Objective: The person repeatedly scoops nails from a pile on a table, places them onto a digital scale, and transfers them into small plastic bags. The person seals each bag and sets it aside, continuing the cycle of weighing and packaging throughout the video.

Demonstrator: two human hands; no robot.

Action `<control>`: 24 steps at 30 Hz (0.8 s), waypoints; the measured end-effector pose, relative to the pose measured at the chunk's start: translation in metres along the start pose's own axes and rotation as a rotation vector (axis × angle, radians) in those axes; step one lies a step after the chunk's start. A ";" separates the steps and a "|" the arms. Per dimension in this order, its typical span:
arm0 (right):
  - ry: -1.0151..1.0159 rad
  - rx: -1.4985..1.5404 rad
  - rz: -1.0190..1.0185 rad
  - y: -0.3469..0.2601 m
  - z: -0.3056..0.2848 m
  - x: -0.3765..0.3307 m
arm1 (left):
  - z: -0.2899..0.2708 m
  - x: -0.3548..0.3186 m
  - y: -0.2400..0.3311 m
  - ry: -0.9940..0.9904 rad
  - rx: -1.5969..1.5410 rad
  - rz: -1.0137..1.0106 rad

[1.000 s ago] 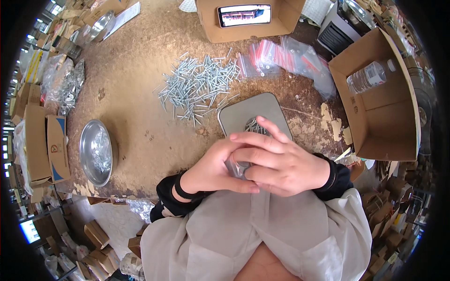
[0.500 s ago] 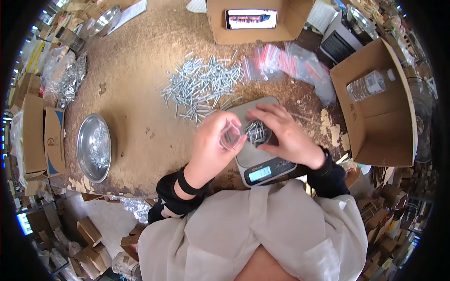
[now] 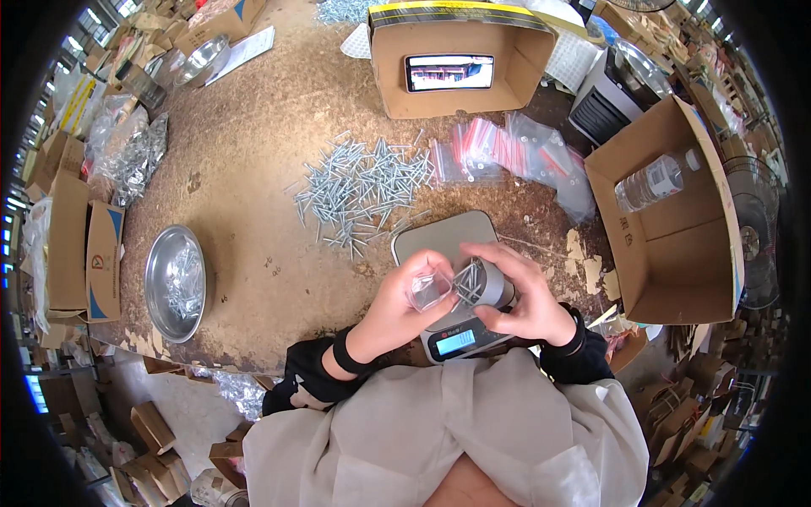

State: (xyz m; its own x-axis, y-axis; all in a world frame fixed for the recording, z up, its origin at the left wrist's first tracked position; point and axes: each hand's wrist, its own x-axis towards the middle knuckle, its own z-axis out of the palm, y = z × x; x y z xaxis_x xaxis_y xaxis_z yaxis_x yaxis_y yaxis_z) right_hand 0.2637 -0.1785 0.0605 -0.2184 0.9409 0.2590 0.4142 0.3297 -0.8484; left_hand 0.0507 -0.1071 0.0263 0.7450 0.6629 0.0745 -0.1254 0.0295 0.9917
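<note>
Worn brown wooden bench (image 3: 241, 160) lies all round; an open brown cardboard box (image 3: 680, 245) stands right of a flat grey digital scale (image 3: 439, 239), a heap of silver metal screws (image 3: 363, 186) behind the scale's left side. Over the scale, the right hand (image 3: 534, 296) curls around a tilted grey cylindrical cup (image 3: 498, 291) of screws (image 3: 470, 281); the left hand (image 3: 390, 302) pinches a clear plastic bag (image 3: 429, 291) just beside it

The screw cup (image 3: 497, 288) has tipped toward the clear bag (image 3: 428, 291).
</note>
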 end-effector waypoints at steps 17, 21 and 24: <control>0.099 -0.417 -0.201 -0.024 0.001 0.004 | 0.018 0.011 -0.001 -0.075 0.119 0.076; 0.033 -0.554 -0.157 -0.031 0.005 0.009 | 0.019 0.003 -0.015 -0.154 0.028 -0.047; 0.029 -0.509 -0.136 -0.030 0.006 0.009 | 0.018 0.004 -0.009 -0.186 -0.005 -0.088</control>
State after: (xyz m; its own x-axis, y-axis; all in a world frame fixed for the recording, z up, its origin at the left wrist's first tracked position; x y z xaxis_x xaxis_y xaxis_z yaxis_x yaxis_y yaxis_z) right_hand 0.2441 -0.1801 0.0854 -0.2782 0.8863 0.3702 0.7622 0.4383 -0.4764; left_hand 0.0671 -0.1182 0.0199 0.8615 0.5077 0.0059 -0.0572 0.0853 0.9947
